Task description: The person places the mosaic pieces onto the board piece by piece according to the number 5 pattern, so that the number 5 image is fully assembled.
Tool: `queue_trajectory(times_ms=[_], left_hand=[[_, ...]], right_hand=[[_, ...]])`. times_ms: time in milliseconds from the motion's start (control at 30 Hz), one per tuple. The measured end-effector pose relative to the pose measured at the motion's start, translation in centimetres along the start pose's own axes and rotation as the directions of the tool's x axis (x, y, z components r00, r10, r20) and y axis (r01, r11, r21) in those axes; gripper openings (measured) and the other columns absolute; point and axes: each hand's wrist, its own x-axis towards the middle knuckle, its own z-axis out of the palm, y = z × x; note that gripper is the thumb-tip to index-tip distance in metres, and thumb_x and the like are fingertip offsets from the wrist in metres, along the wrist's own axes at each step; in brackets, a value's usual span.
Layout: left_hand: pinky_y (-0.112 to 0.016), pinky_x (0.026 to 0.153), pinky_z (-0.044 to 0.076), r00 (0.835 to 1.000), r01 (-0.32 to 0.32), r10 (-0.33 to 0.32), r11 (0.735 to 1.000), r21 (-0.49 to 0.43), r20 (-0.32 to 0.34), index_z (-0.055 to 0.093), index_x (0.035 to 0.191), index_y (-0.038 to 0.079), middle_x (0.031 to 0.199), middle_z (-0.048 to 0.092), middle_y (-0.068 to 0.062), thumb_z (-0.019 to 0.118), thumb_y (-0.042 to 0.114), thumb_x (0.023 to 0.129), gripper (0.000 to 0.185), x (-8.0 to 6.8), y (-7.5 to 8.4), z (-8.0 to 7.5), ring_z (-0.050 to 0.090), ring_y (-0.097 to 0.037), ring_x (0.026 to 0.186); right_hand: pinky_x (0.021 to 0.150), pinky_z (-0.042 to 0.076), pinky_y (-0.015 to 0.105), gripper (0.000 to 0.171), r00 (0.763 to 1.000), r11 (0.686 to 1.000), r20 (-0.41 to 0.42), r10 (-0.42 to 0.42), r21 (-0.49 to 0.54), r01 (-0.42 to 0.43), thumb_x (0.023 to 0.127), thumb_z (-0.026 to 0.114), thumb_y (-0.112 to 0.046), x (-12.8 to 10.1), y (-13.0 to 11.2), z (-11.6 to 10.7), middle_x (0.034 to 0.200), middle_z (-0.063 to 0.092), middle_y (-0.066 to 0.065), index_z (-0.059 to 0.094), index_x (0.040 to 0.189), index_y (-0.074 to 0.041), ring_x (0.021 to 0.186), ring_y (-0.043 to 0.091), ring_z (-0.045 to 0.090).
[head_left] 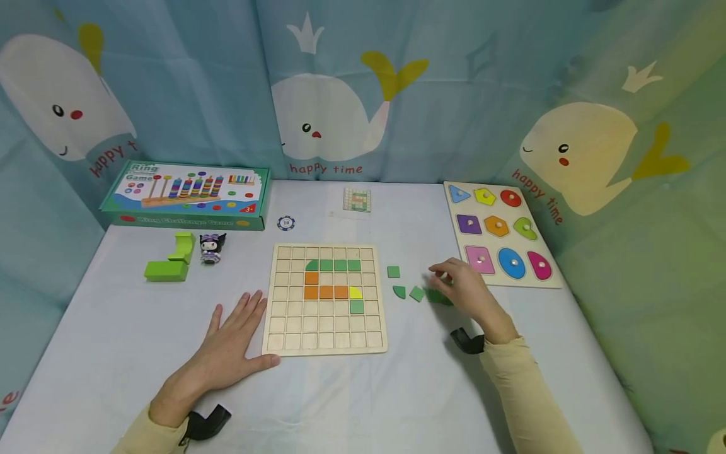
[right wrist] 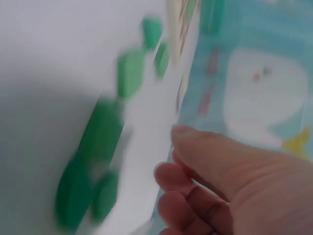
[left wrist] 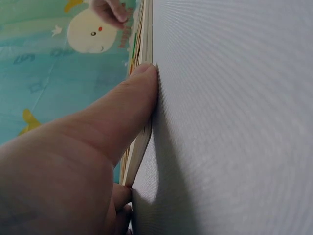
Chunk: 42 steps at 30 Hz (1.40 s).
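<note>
A wooden grid board point(head_left: 326, 341) lies flat in the middle of the table, set with green tiles point(head_left: 340, 265), orange tiles point(head_left: 326, 292) and a single yellow tile point(head_left: 355, 292). My left hand point(head_left: 229, 347) lies spread at its left side, the thumb point(left wrist: 142, 83) against the near edge. Right of the board my right hand point(head_left: 467, 293) hovers over loose green tiles point(head_left: 437, 296), which it partly hides in the head view. Its fingers are loosely bent, and nothing shows between thumb and fingertips in the right wrist view. Closer to the board lie a green square point(head_left: 394, 272) and a green quarter-round tile point(head_left: 399, 292).
At the back left stands a ring game box point(head_left: 187, 195), with green blocks point(head_left: 166, 271) and a small figurine point(head_left: 212, 248) before it. Behind the board are a poker chip point(head_left: 286, 223) and a pattern card point(head_left: 357, 200). A shape puzzle point(head_left: 499, 208) lies at the right.
</note>
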Motion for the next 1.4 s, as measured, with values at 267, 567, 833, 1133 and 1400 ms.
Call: queue_trajectory(times_ms=[267, 567, 833, 1133, 1400], left_hand=[[-0.066, 0.107, -0.005, 1.0, 0.011, -0.011, 1.0, 0.001, 0.013, 0.024, 0.153, -0.001, 0.16, 0.015, -0.017, 0.062, 0.07, 0.08, 0.109, -0.1, 0.0, 0.0, 0.006, -0.035, 0.147], [-0.067, 0.107, -0.003, 1.0, -0.002, 0.002, 1.0, 0.0, -0.012, 0.026, 0.152, -0.001, 0.16, 0.016, -0.017, 0.063, 0.07, 0.08, 0.107, -0.2, 0.1, 0.1, 0.008, -0.035, 0.146], [-0.066, 0.107, -0.004, 1.0, 0.008, -0.008, 1.0, 0.0, 0.011, 0.025, 0.153, -0.001, 0.16, 0.015, -0.016, 0.06, 0.071, 0.081, 0.108, -0.2, 0.1, -0.1, 0.007, -0.034, 0.147], [-0.066, 0.107, -0.003, 1.0, 0.007, -0.007, 1.0, 0.005, 0.009, 0.025, 0.152, -0.002, 0.16, 0.016, -0.017, 0.06, 0.07, 0.082, 0.107, 0.0, 0.2, -0.3, 0.008, -0.035, 0.146], [-0.066, 0.107, -0.004, 1.0, 0.013, -0.013, 1.0, 0.0, 0.018, 0.025, 0.152, -0.003, 0.16, 0.016, -0.018, 0.06, 0.07, 0.082, 0.107, 0.0, 0.2, -0.4, 0.007, -0.035, 0.146]], right_hand=[[0.062, 0.049, 0.032, 0.026, 0.986, 0.986, 0.03, 0.165, 0.004, -0.165, 0.086, 0.076, -0.01, -1.7, 3.1, -0.7, 0.089, 0.063, 0.008, 0.07, 0.108, 0.004, 0.079, 0.024, 0.055], [0.057, 0.048, 0.03, 0.026, 0.976, 0.977, 0.039, 0.213, -0.009, -0.213, 0.083, 0.079, -0.014, -2.0, 3.7, -0.2, 0.082, 0.062, 0.005, 0.072, 0.102, 0.003, 0.074, 0.022, 0.053], [0.065, 0.053, 0.037, 0.028, 0.965, 0.968, 0.081, 0.249, -0.052, -0.245, 0.083, 0.079, -0.017, -1.4, 2.9, -0.6, 0.085, 0.065, 0.009, 0.071, 0.099, 0.004, 0.077, 0.025, 0.057], [0.066, 0.053, 0.04, 0.026, 0.97, 0.965, 0.069, 0.233, -0.141, -0.222, 0.082, 0.081, -0.015, -0.6, 1.9, -0.6, 0.084, 0.066, 0.012, 0.07, 0.094, 0.006, 0.074, 0.025, 0.058], [0.062, 0.05, 0.035, 0.021, 0.992, 0.995, 0.088, 0.086, -0.047, -0.083, 0.084, 0.078, -0.016, 0.3, -1.9, -0.2, 0.085, 0.066, 0.005, 0.072, 0.096, 0.0, 0.073, 0.02, 0.058]])
